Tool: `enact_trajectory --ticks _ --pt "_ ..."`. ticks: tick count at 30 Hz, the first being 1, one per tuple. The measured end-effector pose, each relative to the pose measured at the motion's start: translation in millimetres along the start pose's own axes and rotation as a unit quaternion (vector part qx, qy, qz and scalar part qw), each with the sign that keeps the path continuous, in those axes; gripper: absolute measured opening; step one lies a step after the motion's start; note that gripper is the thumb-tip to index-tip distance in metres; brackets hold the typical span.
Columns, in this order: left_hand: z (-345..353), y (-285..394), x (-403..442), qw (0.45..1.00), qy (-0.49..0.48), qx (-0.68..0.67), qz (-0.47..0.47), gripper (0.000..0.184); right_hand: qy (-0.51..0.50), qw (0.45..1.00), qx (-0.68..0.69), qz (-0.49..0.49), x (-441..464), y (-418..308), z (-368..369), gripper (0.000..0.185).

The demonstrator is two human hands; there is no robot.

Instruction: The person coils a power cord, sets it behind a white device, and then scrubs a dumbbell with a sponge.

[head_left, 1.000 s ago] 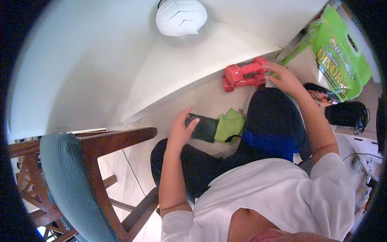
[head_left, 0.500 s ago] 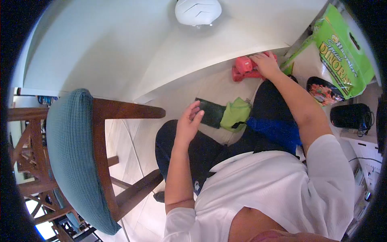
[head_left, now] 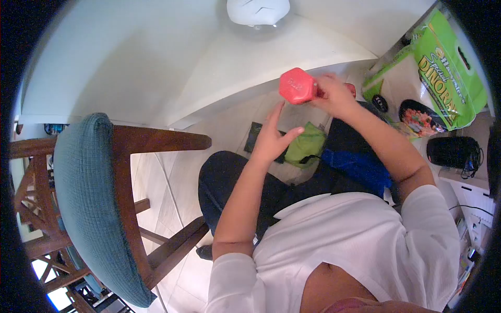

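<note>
Holding one dumbbell (head_left: 298,86), right hand (head_left: 335,96), one green cloth (head_left: 307,143)

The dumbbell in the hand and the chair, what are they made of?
The dumbbell looks plastic or vinyl coated: smooth, even red; its core is hidden. The chair frame seems wood, perhaps varnished: brown, slightly shiny. The seat looks like fabric: teal, matte, ribbed.

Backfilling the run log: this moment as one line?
right hand: holding red dumbbell | left hand: open, empty | second red dumbbell: partly hidden behind right hand | green cloth: on floor
</note>
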State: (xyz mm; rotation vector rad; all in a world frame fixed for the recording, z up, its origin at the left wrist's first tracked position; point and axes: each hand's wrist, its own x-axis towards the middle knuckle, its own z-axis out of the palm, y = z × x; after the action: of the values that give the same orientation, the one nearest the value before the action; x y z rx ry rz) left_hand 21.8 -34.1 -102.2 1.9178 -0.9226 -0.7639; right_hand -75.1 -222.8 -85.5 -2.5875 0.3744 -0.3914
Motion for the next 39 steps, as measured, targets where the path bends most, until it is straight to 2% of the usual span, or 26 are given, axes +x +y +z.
enact_trajectory --ticks 3,4,6,7,10,12,13,15,16,19,21,23,24,26,27,29,31,33,35,37,39 --pt "4 -4 17 0.989 0.01 -0.135 0.063 0.058 -0.067 0.984 0.155 0.055 11 -31 22 0.045" --pt "5 -10 17 0.976 0.01 -0.2 0.09 0.058 -0.08 0.987 0.13 0.043 13 -44 28 0.043" --pt "0 -23 8 0.931 0.038 -0.362 0.013 0.058 -0.106 0.991 0.078 0.023 15 -69 40 0.04" --pt "-2 -30 3 0.896 0.05 -0.44 -0.025 0.058 -0.147 0.988 0.041 0.01 19 -81 43 0.039" --pt "2 -50 -1 0.782 0.091 -0.616 -0.021 0.052 -0.26 0.962 -0.069 -0.039 35 -113 48 0.034" --pt "-1 -51 2 0.712 0.093 -0.695 -0.034 0.042 -0.208 0.97 -0.093 -0.089 39 -116 47 0.032" --pt "-6 -53 4 0.723 0.091 -0.684 -0.027 0.039 -0.18 0.972 -0.106 -0.113 42 -116 44 0.031" --pt "-18 -60 6 0.743 0.086 -0.664 -0.01 0.033 0.022 0.99 -0.074 -0.119 46 -108 24 0.028" --pt "-24 -54 6 0.743 0.125 -0.655 -0.058 0.022 0.123 0.983 -0.058 -0.123 47 -100 14 0.026" --pt "-40 -55 -2 0.747 0.034 -0.662 0.056 0.016 -0.049 0.994 0.004 0.093 43 -61 5 0.024" --pt "-45 -35 -11 0.73 -0.014 -0.672 0.127 0.014 -0.262 0.96 -0.1 0.024 27 -27 45 0.025" --pt "-47 -22 -15 0.704 -0.062 -0.677 0.206 0.014 -0.398 0.914 -0.069 0.03 2 -31 83 0.028" --pt "-47 -25 -15 0.707 -0.06 -0.676 0.199 0.015 -0.401 0.913 -0.075 0.0 -20 -8 127 0.027" --pt "-43 -34 -14 0.716 -0.056 -0.672 0.183 0.019 -0.409 0.907 -0.097 -0.009 -42 4 162 0.026" --pt "-42 -41 -13 0.709 -0.034 -0.691 0.137 0.017 -0.414 0.903 -0.115 0.013 -45 -2 164 0.026" --pt "-41 -59 -5 0.685 0.007 -0.727 0.045 0.013 -0.44 0.887 -0.135 0.023 -37 -13 151 0.026" --pt "-43 -77 6 0.699 0.027 -0.715 -0.002 0.012 -0.486 0.863 -0.137 -0.004 -8 -39 94 0.026" --pt "-46 -81 11 0.707 0.048 -0.705 -0.028 0.012 -0.414 0.909 -0.046 -0.023 5 -45 37 0.028" --pt "-47 -79 15 0.712 0.069 -0.698 -0.035 0.012 -0.363 0.924 0.104 -0.06 15 -47 -18 0.028" --pt "-44 -79 17 0.702 0.052 -0.709 -0.035 0.013 -0.237 0.948 0.2 -0.069 19 -71 -59 0.024" --pt "-41 -80 22 0.7 0.037 -0.712 -0.041 0.014 -0.12 0.917 0.371 -0.08 30 -77 -58 0.019"
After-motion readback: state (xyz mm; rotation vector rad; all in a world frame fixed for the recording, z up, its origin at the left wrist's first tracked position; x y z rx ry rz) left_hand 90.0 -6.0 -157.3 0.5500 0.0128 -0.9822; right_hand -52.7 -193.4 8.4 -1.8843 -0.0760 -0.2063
